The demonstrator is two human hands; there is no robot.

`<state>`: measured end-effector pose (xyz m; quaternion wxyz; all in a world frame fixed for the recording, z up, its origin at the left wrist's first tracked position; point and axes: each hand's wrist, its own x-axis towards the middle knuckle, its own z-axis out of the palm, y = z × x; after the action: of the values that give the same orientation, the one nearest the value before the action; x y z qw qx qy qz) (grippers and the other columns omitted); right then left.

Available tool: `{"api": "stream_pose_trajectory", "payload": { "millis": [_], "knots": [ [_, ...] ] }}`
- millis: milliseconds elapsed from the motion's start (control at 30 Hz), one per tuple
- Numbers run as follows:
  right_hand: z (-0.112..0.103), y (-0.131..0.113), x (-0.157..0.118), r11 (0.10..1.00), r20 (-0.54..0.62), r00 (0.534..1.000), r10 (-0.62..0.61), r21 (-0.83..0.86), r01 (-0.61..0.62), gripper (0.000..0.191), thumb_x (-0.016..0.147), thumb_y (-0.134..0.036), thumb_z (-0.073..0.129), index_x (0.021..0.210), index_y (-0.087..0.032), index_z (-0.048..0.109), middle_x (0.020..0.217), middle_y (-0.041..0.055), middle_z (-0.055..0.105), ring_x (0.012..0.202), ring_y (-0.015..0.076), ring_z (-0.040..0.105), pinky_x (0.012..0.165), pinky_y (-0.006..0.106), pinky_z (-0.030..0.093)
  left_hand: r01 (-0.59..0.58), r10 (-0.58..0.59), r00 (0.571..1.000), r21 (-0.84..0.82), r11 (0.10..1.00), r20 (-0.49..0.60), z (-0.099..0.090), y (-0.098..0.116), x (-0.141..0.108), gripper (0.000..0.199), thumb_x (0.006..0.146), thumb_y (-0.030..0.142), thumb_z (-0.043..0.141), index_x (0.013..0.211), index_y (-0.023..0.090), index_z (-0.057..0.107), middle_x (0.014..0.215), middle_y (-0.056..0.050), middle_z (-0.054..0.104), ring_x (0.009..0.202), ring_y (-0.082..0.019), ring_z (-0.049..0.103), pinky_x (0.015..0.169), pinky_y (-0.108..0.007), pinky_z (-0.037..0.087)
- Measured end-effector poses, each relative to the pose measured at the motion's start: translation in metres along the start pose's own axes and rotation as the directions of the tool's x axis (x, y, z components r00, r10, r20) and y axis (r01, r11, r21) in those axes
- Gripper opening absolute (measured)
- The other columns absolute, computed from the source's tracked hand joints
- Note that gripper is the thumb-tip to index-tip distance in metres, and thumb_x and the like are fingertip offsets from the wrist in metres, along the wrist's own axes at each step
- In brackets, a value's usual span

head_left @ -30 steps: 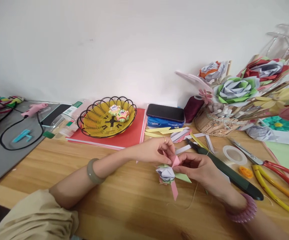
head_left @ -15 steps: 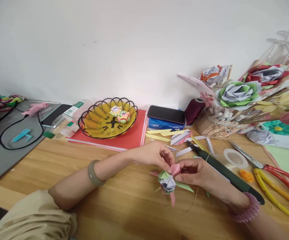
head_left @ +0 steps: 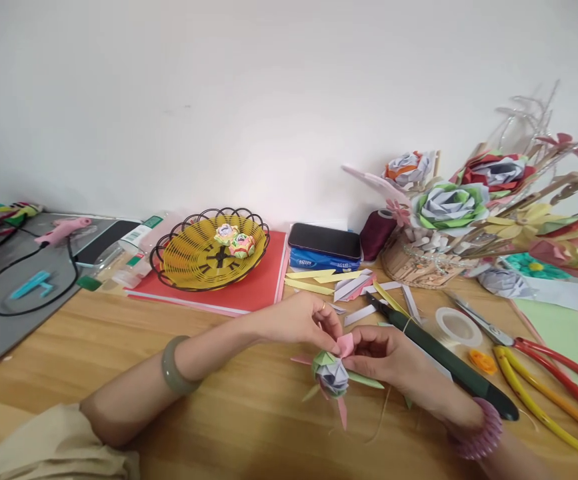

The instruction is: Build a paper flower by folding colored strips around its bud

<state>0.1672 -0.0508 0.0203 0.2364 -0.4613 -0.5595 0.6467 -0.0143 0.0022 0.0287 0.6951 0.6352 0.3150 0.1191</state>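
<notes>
A folded paper flower [head_left: 333, 375], white in the middle with green and pink strips sticking out, is held between my hands just above the wooden table. My left hand [head_left: 313, 323] pinches a pink paper piece [head_left: 345, 344] at the flower's top edge from the left. From the right, my right hand [head_left: 386, 353] grips the same pink piece and the flower's side, thumb and fingers closed. A thin brown string [head_left: 383, 417] hangs below my right hand. Where exactly the fingertips meet the paper is partly hidden.
Right of my hands lie a dark green cutter [head_left: 456, 363], a tape roll [head_left: 459, 327], scissors [head_left: 493, 330] and yellow-handled pliers [head_left: 523, 393]. Behind are paper strips [head_left: 353, 287], a phone [head_left: 325, 241], a yellow basket [head_left: 193, 257] and a paper-flower pot [head_left: 419, 263]. A pink glue gun [head_left: 63, 230] lies left.
The camera view has shifted slightly, so the table things sit lower and further left. Both hands keep their pinch on the flower, with only small finger movement.
</notes>
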Motion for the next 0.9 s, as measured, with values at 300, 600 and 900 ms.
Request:
{"api": "stream_pose_trajectory", "payload": {
  "millis": [300, 600, 900],
  "knots": [
    [0.000, -0.004, 0.000, 1.000, 0.028, 0.999, 0.020, 0.008, -0.020, 0.026, 0.066, -0.039, 0.070, 0.075, -0.015, 0.065, 0.074, 0.0021, 0.067, 0.067, 0.0139, 0.059, 0.062, 0.025, 0.043, 0.140, -0.103, 0.982, -0.250, 0.958, 0.157, -0.004, -0.007, 0.002, 0.016, 0.056, 0.022, 0.073, 0.068, 0.014, 0.066, 0.064, 0.002, 0.063, 0.061, -0.008, 0.056, 0.064, -0.022, 0.044],
    [-0.004, -0.005, -0.001, 1.000, -0.007, 1.000, -0.009, -0.006, 0.009, 0.024, 0.066, -0.038, 0.070, 0.067, -0.015, 0.062, 0.067, -0.0003, 0.061, 0.063, 0.0130, 0.056, 0.058, 0.024, 0.042, 0.200, -0.181, 0.978, -0.252, 0.947, 0.100, 0.004, -0.005, 0.001, 0.017, 0.054, 0.024, 0.075, 0.063, 0.013, 0.065, 0.056, 0.003, 0.059, 0.054, -0.007, 0.052, 0.057, -0.021, 0.041],
    [-0.008, -0.003, 0.000, 0.995, -0.013, 1.000, 0.004, 0.098, -0.003, 0.021, 0.066, -0.034, 0.071, 0.074, -0.016, 0.066, 0.073, 0.0013, 0.068, 0.068, 0.0141, 0.061, 0.065, 0.026, 0.045, 0.154, -0.174, 0.983, -0.240, 0.958, -0.063, 0.006, -0.007, 0.002, 0.025, 0.049, 0.029, 0.078, 0.063, 0.013, 0.066, 0.055, 0.004, 0.059, 0.053, -0.007, 0.051, 0.056, -0.021, 0.041]
  ]
}}
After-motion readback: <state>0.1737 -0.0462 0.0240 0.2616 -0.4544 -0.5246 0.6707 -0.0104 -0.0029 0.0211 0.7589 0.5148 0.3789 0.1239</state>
